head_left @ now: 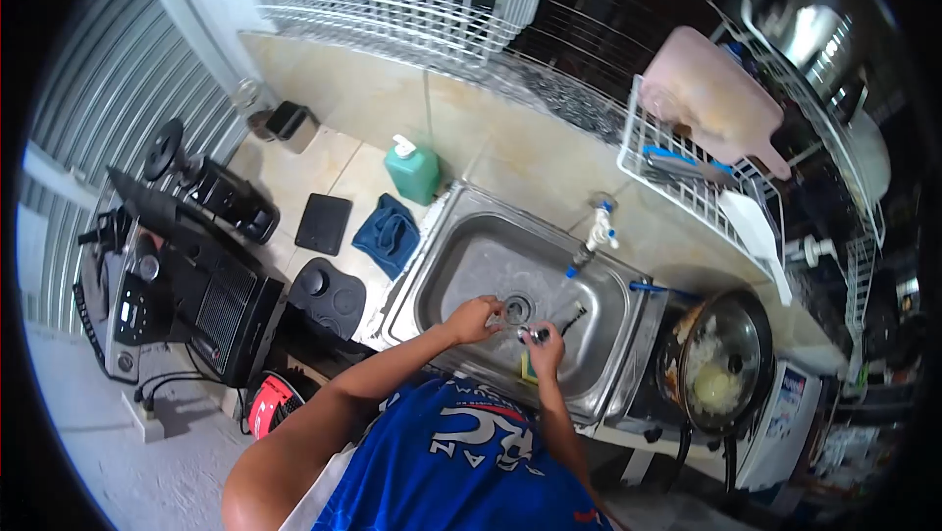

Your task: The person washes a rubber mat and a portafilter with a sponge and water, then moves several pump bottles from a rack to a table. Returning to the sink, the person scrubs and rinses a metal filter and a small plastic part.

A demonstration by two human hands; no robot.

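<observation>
Two hands at the sink (471,271). My right hand (547,352) seems to pinch a small dark piece (536,336), lying toward my left hand (475,321); left grip, piece's long axis: can't tell.

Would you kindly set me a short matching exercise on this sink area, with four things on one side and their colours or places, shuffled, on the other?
Things:
1. Pump bottle
2. Cloth
3. Cutting board
4. Left hand

Colours or places:
A. Pale pink, at the white wire rack
B. Over the steel sink
C. Green, with a white top
D. Dark blue, crumpled on the tiled counter

Right pairs: 1-C, 2-D, 3-A, 4-B
</observation>
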